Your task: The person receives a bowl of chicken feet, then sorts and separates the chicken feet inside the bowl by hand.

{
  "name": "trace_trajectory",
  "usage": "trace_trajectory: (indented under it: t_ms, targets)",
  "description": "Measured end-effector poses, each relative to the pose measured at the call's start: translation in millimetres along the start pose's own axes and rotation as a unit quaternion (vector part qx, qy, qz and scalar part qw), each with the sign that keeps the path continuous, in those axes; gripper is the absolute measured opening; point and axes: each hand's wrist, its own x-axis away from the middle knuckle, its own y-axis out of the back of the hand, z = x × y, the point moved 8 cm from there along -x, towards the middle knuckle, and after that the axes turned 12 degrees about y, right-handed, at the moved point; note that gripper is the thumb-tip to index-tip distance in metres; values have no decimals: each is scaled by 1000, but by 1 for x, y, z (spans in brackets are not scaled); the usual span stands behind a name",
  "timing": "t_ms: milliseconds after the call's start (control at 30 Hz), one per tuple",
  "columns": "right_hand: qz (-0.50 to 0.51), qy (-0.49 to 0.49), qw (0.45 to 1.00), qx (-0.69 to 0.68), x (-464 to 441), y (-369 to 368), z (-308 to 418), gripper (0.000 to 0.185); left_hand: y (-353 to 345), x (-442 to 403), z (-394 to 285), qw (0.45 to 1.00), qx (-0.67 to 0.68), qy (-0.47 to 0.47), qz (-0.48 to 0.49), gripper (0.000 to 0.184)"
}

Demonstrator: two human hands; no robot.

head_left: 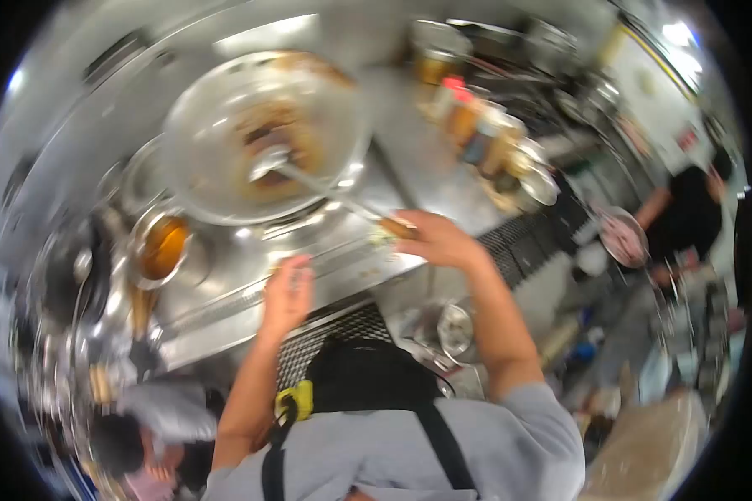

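My right hand (436,240) is closed around the wooden end of a long-handled ladle (330,191). The ladle's metal bowl rests inside a large wok (194,142), over a dark brown sauce (282,134) in its middle. More brown residue streaks the wok's far wall. Below the wok's near rim, my left hand (289,294) hovers by the front edge of the steel counter (217,284). It looks open with nothing in it, though its fingers are somewhat blurred.
Left of the wok stands a metal pot of orange liquid (163,249). Several bottles and containers (480,134) line the counter at right. Another person (685,213) stands at far right near a bowl of pinkish food (622,237). A second person (134,447) is at lower left.
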Motion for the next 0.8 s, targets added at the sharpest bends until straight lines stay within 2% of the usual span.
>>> trace_trajectory:
  t_ms: [33,67,100,167,267,367,500,533,633,667,767,800]
  targets:
    - [32,21,998,44,-10,-13,-5,46,5,-14,-17,997,-53,-49,-12,24]
    - [23,23,995,95,-16,-31,-21,40,4,-27,-11,995,-87,-45,-25,27]
    - [49,-58,991,114,-24,-32,-16,40,3,-39,-11,989,-121,-75,-27,29]
    - [51,-119,983,131,-33,-28,7,40,-4,-62,-11,977,-181,-109,-29,32]
    - [10,-108,987,120,-33,-32,27,42,-17,-88,6,964,-239,-114,24,36]
    - [-60,-91,990,90,-7,-33,41,43,-39,-96,38,946,-284,-121,99,37]
    - [-200,-89,975,40,43,-36,49,46,-42,-97,49,939,-324,-58,97,35]
    - [-234,-75,968,47,57,-38,52,52,-42,-98,46,933,-343,-77,83,31]
    - [-341,-70,934,81,100,-39,57,57,-51,-102,41,907,-407,-41,95,28]
    - [-376,-95,919,76,114,-39,57,57,-53,-105,45,904,-412,-64,91,28]
    - [-453,-141,878,65,166,-66,35,53,-57,-107,43,885,-455,-45,87,29]
    - [-434,-201,877,48,187,-92,9,52,-56,-109,45,884,-458,-51,86,28]
